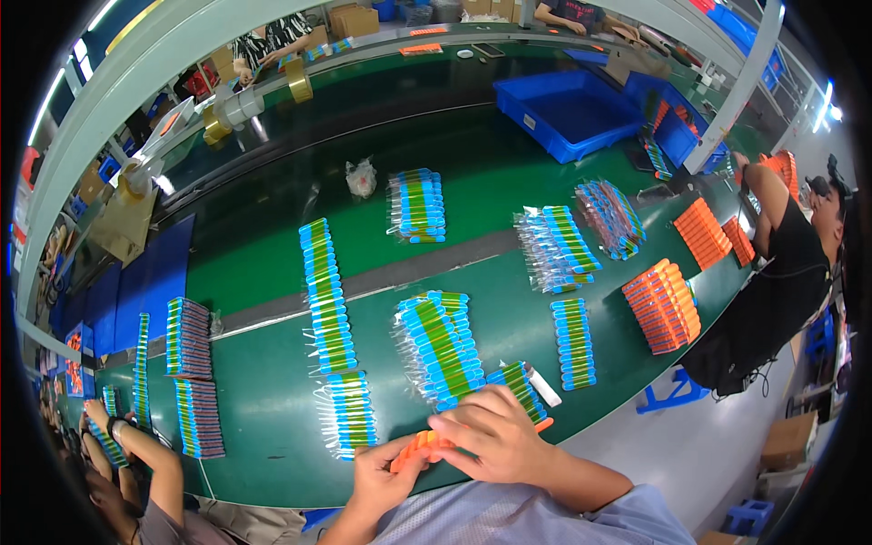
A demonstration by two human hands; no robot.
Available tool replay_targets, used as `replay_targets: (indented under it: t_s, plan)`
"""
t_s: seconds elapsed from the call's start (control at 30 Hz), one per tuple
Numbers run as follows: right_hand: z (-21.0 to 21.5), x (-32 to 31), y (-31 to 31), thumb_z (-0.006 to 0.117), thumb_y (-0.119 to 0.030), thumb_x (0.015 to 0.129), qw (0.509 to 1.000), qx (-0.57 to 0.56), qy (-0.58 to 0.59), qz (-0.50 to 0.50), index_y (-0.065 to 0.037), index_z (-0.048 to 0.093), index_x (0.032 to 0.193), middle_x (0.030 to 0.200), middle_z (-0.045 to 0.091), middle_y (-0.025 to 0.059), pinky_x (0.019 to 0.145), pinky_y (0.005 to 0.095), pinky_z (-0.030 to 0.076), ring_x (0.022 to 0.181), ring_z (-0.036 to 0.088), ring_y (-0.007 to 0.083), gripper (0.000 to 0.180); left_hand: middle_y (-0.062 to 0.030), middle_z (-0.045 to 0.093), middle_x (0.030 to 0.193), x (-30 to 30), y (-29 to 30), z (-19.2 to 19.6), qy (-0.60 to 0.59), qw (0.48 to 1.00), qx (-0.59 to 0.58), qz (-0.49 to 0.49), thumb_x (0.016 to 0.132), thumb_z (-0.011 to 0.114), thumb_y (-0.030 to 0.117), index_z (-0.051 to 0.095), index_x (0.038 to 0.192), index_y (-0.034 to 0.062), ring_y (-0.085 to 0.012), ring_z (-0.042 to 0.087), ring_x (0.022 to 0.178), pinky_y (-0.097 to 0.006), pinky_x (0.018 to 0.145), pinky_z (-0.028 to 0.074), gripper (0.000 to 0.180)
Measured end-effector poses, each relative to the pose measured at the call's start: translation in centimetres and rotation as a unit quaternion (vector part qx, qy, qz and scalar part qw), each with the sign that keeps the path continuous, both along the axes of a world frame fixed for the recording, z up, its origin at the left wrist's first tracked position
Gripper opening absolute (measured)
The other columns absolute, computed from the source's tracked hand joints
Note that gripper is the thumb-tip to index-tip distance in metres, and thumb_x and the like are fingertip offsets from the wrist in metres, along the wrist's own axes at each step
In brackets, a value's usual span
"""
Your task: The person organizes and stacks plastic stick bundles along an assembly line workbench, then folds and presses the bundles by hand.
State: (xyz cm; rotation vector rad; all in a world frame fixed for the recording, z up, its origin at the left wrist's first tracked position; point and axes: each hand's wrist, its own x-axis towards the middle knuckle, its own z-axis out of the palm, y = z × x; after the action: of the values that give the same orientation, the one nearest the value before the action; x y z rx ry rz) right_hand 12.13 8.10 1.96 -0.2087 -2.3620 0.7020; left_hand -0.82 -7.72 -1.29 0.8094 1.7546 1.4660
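Observation:
Close to my body, a small row of orange stick-like pieces [421, 447] is pinched between my hands. My left hand [383, 472] grips it from the left with bent fingers. My right hand [495, 436] closes on its other end, thumb and fingertips pressed together. An orange tip [543, 424] shows beside my right hand; what it belongs to is hidden. Just beyond are a small row of blue-and-green sticks [520, 391], a white tube-like piece [545, 388] and a larger pile of blue-and-green sticks [440, 350] with clear wrapping.
More blue-and-green rows [327, 295] cover the green table [263, 436]. Orange stacks [661, 307] stand at the right, near a person in black [772, 291]. A blue tray [568, 113] lies across the belt. Another person's arm [150, 454] reaches in at left.

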Motion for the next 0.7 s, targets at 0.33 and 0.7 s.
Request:
replay_targets:
  t_s: [0.33, 0.7]
  plan:
    - [0.4, 0.4, 1.0, 0.085, -0.017, 0.073, 0.989, -0.128, 0.006, 0.071, -0.015, 0.075, 0.086, 0.092, 0.068, -0.0045, 0.076, 0.034, 0.045, 0.081, 0.063, 0.0162, 0.017, -0.0075, 0.077, 0.094, -2.1, -0.2, -0.1, 0.276, 0.948, 0.089, -0.129, 0.079, 0.076, 0.004, 0.076, 0.107, 0.0058, -0.0188, 0.075, 0.076, -0.025, 0.062, 0.057, 0.028]
    - [-1.8, 0.2, 2.9, 0.08, -0.016, 0.078, 0.811, -0.496, -0.129, 0.283, -0.016, 0.076, 0.079, 0.093, 0.066, -0.0064, 0.082, 0.0343, 0.042, 0.086, 0.061, 0.016, 0.005, -0.0043, 0.075, 0.085, -2.4, 0.0, 1.3, 0.431, 0.868, 0.171, -0.18, 0.08, 0.074, 0.011, 0.076, 0.1, 0.0046, -0.0196, 0.074, 0.076, -0.03, 0.053, 0.054, 0.021]
